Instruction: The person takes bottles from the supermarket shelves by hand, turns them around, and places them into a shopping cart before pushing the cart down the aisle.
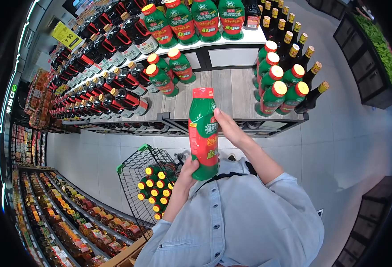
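Observation:
A large green oyster sauce bottle (205,142) with a red label and red top stands nearly upright in front of my chest, held in both hands. My left hand (189,172) is closed around its lower left side. On the upper right side, my right hand (230,127) grips it near the shoulder. Behind it on the wooden display stand (220,80) are three similar bottles (162,81) at the left and several more (276,95) at the right corner. A gap of bare wood lies between these two groups.
A black wire shopping cart (136,173) with several yellow-capped bottles (158,193) stands at my lower left. Dark soy sauce bottles (116,104) fill the stand's left side. Tall dark bottles (314,95) line its right edge. Shelves of bottled goods (71,222) run along the left.

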The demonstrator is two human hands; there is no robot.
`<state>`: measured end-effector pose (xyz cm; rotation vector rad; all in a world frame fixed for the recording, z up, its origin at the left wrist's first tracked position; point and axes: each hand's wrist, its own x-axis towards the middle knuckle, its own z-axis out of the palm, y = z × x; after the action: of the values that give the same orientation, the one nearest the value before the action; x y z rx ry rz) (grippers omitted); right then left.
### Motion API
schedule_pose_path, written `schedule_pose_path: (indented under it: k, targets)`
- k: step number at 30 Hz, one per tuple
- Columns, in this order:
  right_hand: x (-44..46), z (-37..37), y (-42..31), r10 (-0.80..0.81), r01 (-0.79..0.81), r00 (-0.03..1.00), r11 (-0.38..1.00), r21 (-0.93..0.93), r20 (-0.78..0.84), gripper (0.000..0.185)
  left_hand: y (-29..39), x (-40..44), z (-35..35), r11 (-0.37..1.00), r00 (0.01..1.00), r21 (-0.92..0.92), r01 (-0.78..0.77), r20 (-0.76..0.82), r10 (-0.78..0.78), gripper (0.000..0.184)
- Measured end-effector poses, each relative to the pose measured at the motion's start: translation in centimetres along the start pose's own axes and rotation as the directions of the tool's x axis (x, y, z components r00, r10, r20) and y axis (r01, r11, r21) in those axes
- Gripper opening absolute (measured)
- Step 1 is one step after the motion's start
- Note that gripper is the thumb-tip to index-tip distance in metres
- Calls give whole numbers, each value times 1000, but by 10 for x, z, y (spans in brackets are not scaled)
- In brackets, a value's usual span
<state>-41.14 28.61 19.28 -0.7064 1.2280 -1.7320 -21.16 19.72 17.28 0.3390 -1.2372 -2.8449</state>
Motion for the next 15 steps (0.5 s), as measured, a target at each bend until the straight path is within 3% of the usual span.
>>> schedule_pose_path:
  k: [1,2,3,4,5,6,8,9,10,12,13,14,15]
  targets:
    - [1,0,11,52,-52,998,999,7,-25,61,-5,3,-2,983,986,170,-64,-142,88,78]
    - [-1,1,20,102,-102,995,977,187,12,61,-8,8,0,982,985,174,-76,-139,101,78]
    - [-5,6,27,65,-71,997,972,225,35,60,-6,14,13,861,943,502,-88,-237,235,80]
    - [-8,12,33,33,-46,998,962,268,54,61,-3,16,25,643,879,765,-31,-285,382,82]
    - [-8,20,38,85,-78,996,959,273,-15,59,0,16,33,562,879,822,93,-332,341,89]
    - [-9,17,47,99,-91,995,957,276,-16,59,-2,13,35,569,879,816,103,-343,332,89]
    - [-3,7,66,140,-180,984,780,600,112,59,-4,8,35,307,889,944,116,-237,391,92]
    - [-5,11,58,138,-181,983,722,668,117,66,-6,5,35,221,892,974,49,-142,430,102]
    - [-6,11,52,150,-196,981,719,667,126,66,-4,0,38,230,889,971,60,-157,431,102]
    - [-4,8,41,-28,-158,973,637,754,228,78,7,-7,52,242,905,970,-11,-94,414,108]
    - [-2,9,35,-39,-144,974,651,746,223,89,10,-6,57,202,869,976,-75,-36,494,107]
    - [1,7,32,-40,-143,974,653,743,223,89,9,-6,55,203,868,976,-78,-34,496,107]
    - [4,5,29,-107,-177,946,622,763,306,92,8,-6,51,111,851,990,-85,14,525,97]
